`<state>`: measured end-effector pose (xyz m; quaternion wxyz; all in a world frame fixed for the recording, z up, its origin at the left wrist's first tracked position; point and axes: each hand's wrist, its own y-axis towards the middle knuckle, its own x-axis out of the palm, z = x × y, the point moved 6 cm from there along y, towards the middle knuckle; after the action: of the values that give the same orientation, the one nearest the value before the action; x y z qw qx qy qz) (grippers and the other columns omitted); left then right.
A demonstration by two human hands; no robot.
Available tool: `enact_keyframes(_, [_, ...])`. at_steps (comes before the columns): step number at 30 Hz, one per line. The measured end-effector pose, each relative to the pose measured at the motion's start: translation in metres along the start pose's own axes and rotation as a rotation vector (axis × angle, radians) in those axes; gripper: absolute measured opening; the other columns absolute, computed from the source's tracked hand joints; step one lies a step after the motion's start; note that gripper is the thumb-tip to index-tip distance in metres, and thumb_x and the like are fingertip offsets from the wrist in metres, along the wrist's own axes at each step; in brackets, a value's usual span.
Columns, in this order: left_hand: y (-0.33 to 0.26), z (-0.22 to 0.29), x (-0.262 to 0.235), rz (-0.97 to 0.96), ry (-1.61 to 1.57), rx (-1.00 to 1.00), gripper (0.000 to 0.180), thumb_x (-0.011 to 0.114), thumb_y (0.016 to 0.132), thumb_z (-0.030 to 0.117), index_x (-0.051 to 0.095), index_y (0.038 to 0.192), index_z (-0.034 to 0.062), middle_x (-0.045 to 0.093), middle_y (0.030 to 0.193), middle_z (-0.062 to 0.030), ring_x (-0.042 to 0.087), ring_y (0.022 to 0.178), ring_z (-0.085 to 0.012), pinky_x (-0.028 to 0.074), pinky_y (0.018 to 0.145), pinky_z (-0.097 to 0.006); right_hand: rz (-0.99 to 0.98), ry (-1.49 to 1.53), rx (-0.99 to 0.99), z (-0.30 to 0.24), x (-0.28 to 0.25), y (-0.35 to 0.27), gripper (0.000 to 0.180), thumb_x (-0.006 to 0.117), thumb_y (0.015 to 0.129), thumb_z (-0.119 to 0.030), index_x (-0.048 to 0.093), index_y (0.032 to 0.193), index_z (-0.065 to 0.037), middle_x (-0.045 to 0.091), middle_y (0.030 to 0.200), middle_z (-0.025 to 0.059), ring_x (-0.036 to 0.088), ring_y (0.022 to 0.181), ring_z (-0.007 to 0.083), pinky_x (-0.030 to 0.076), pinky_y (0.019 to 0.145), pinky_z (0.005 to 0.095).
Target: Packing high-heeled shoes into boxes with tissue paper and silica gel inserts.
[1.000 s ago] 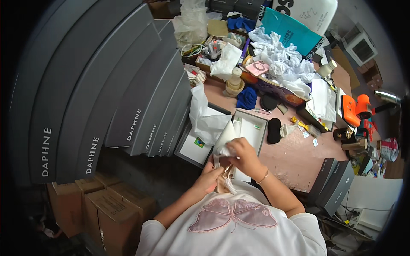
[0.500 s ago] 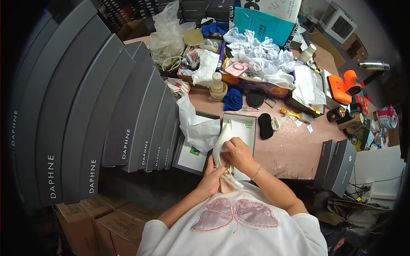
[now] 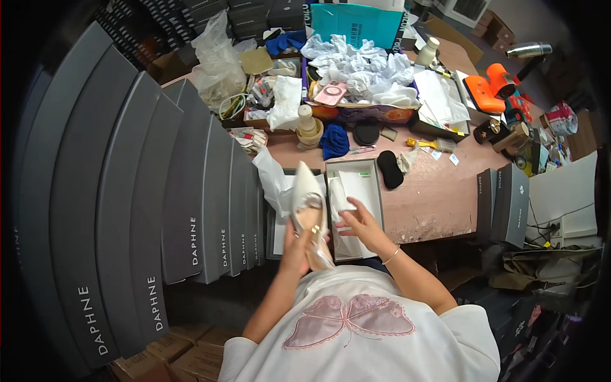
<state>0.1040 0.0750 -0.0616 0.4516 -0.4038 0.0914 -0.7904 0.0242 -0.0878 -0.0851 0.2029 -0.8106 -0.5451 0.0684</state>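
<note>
The left hand (image 3: 293, 252) grips the shoe (image 3: 310, 219) around its rear half, above the surface's (image 3: 439, 204) near-left corner; the right hand (image 3: 363, 224), fingers spread, hangs over the open box (image 3: 366, 185). A steady hold behind the toe should keep the shoe unmarked.

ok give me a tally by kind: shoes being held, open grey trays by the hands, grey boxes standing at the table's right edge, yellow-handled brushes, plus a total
Shoe in left hand: 1
Open grey trays: 2
Grey boxes at right: 2
Yellow-handled brush: 1
Total: 6
</note>
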Motion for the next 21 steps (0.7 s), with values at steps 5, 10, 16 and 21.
enact_keyframes(5, [0.033, 0.055, -0.043, 0.298, 0.5, 0.421, 0.057, 0.06, 0.092, 0.021, 0.033, 0.14, 0.0033, 0.049, 0.13, -0.0137, 0.051, 0.117, -0.0212, 0.04, 0.1, -0.036, 0.204, -1.206, -0.482, 0.042, -0.013, -0.008, 0.059, 0.071, 0.081, -0.023, 0.045, 0.127, 0.004, 0.054, 0.118, 0.025, 0.052, 0.112, 0.0382, 0.044, 0.096, 0.0433])
enact_keyframes(10, [0.018, 0.005, -0.027, 0.097, 0.643, 0.465, 0.046, 0.067, 0.087, 0.017, 0.051, 0.127, 0.0004, 0.051, 0.128, -0.0123, 0.052, 0.116, -0.0212, 0.046, 0.092, -0.036, 0.122, -1.305, -0.405, 0.057, -0.016, 0.015, 0.055, 0.07, 0.072, -0.036, 0.055, 0.11, 0.001, 0.052, 0.122, 0.0173, 0.046, 0.118, 0.0348, 0.038, 0.094, 0.0477])
enact_keyframes(16, [-0.002, -0.044, 0.016, -0.024, 0.921, 0.402, 0.076, 0.075, 0.079, 0.03, 0.037, 0.137, -0.0031, 0.044, 0.135, -0.0227, 0.047, 0.123, -0.0326, 0.042, 0.098, -0.039, -0.039, -0.87, -0.153, 0.079, -0.054, 0.055, 0.039, 0.067, 0.075, -0.025, 0.061, 0.1, 0.004, 0.053, 0.126, 0.0197, 0.04, 0.127, 0.0384, 0.032, 0.103, 0.0479])
enact_keyframes(21, [0.029, -0.018, 0.04, 0.058, 0.812, 0.65, 0.105, 0.08, 0.072, 0.031, 0.013, 0.147, 0.0003, 0.034, 0.143, -0.0231, 0.035, 0.133, -0.0309, 0.031, 0.108, -0.038, -0.359, -0.557, -0.526, -0.022, -0.022, -0.005, 0.038, 0.064, 0.08, -0.009, 0.06, 0.116, 0.001, 0.05, 0.131, 0.0228, 0.038, 0.131, 0.0378, 0.028, 0.109, 0.0432])
